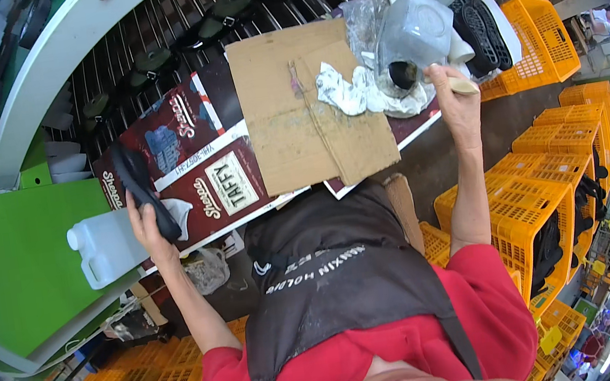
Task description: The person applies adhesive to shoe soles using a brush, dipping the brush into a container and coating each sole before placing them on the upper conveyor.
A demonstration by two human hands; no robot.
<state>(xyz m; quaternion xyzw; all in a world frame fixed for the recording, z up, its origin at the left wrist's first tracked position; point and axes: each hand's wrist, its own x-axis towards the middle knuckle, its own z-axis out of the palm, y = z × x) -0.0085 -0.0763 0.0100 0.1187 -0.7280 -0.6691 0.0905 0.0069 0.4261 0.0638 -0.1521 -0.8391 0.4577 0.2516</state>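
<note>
Fingers of the left hand wrap around a dark sole; right hand grips a pale handle, best moved gently beside the clear container.

At ten o'clock from the middle of the view, the maroon card carries the same pale script word three times. On it, toward nine o'clock, a cream label bears one short word in dark capitals. A white strip at ten o'clock shows a dark code of letters and figures. At six o'clock, white capitals cross the dark apron; a small white emblem sits toward seven o'clock.
</note>
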